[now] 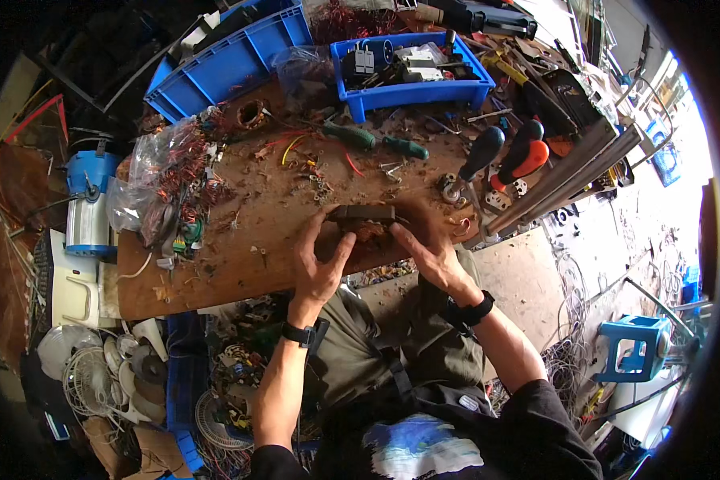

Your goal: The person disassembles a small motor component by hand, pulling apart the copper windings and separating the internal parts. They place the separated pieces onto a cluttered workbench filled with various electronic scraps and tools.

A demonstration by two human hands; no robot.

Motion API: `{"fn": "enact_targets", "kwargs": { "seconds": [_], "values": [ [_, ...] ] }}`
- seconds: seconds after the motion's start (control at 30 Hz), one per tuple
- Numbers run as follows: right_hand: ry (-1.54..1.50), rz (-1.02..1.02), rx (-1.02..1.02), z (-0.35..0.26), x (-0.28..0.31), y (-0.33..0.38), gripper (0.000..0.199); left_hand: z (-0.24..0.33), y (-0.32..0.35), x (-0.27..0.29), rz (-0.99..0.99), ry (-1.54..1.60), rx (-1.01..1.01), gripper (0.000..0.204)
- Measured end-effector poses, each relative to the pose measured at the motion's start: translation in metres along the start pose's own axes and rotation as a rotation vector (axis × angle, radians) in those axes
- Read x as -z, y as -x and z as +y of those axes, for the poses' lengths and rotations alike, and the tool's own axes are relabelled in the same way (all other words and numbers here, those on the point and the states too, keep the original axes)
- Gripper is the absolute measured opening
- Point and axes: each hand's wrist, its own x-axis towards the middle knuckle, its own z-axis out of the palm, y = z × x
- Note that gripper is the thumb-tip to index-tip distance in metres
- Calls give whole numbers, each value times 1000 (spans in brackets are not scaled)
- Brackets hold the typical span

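Both of my hands hold a small dark motor stator (366, 222) with copper windings at the near edge of a worn wooden workbench (248, 240). My left hand (318, 260) grips its left side, thumb up against the windings. My right hand (426, 248) clasps its right side, fingers laid along the top. Each wrist wears a black band.
Two green-handled screwdrivers (376, 141) and black and orange-handled tools (512, 156) lie further back. Blue bins (412, 68) hold parts at the far edge. A bag of copper wire scraps (172, 180) sits left. A blue motor (88, 208), fan parts (96, 368) and a blue stool (636, 348) surround the bench.
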Motion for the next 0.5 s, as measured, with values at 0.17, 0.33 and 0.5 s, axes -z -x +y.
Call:
{"fn": "enact_targets", "kwargs": {
  "seconds": [0.17,0.33,0.5],
  "values": [
    [68,-5,0,2,2,-1,43,0,0,-1,61,-24,-6,44],
    [23,7,-32,2,-3,-1,43,-4,1,0,61,-26,-17,43],
    [50,26,-26,12,0,-2,44,0,-2,-2,41,-25,-41,44]
  ]
}}
